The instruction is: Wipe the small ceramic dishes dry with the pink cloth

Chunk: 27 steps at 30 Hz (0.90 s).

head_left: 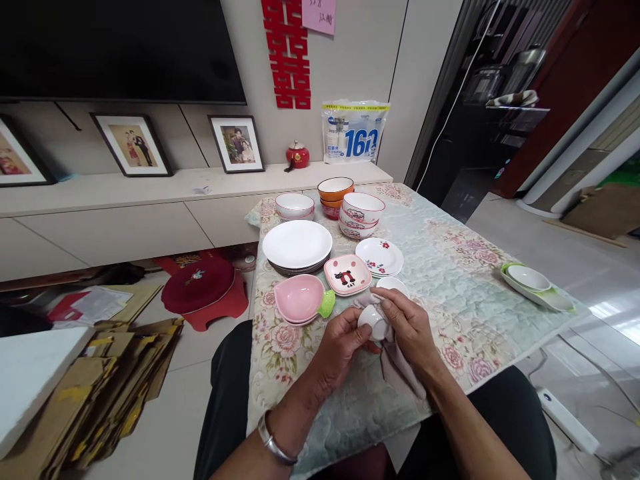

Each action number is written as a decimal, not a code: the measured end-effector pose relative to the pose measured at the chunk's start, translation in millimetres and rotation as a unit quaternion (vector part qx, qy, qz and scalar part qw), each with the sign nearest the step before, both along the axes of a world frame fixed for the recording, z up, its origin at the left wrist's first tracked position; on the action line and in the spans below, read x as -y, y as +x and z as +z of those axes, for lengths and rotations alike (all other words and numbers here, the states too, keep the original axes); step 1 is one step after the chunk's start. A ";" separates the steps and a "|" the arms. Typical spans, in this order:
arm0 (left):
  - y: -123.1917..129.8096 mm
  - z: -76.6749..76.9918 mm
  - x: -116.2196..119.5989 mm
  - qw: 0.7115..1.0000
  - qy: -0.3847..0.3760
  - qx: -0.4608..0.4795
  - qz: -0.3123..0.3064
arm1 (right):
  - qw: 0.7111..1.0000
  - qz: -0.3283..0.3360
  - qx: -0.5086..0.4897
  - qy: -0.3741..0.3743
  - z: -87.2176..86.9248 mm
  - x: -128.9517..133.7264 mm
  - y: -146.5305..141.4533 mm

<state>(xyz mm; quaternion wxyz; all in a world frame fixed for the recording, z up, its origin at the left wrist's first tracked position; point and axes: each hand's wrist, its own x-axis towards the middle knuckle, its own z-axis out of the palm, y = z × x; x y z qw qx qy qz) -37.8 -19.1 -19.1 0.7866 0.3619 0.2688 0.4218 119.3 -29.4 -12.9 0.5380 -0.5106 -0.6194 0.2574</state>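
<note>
A small white dish (pixel 371 321) is held over the near part of the table, tilted, with the fingers and thumb of my left hand (pixel 336 347) closed on it. My right hand (pixel 411 328) grips a greyish-pink cloth (pixel 400 375) and presses it against the dish's far right side. The cloth's loose end hangs below my right palm. Just beyond my hands lie a white saucer (pixel 393 287), a square pink-rimmed cat plate (pixel 347 274) and pink fruit-shaped bowls (pixel 301 299) with a green leaf handle. Fingertips behind the dish are partly hidden.
A stack of large plates (pixel 297 243), flower-patterned plates (pixel 379 256), white bowls (pixel 361 208), orange bowls (pixel 335 189) and pink-rimmed bowls (pixel 295 205) stand farther back. Green-edged dishes (pixel 530 280) sit near the right edge. A red stool (pixel 203 287) and flattened cardboard (pixel 110 380) are at left.
</note>
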 end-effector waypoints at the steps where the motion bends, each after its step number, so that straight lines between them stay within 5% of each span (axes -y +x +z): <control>1: 0.2 -1.4 0.1 1.000 0.010 -0.006 0.001 | 0.999 0.006 0.033 0.025 0.6 0.8 -2.3; 8: -0.3 -5.2 -2.0 0.988 0.122 -0.054 0.079 | 0.954 0.065 0.238 0.169 5.3 4.6 -24.9; 14: -1.7 -2.1 -0.8 0.995 0.075 -0.039 0.052 | 0.996 0.015 0.059 0.064 2.9 0.3 -15.0; 18: -0.3 -4.3 -0.1 0.996 0.041 -0.009 0.073 | 0.995 -0.031 -0.080 -0.047 -1.0 -1.3 -8.7; 27: 2.4 1.5 -0.2 0.999 0.014 0.011 0.036 | 0.996 -0.028 -0.056 -0.056 -2.9 -2.1 -7.6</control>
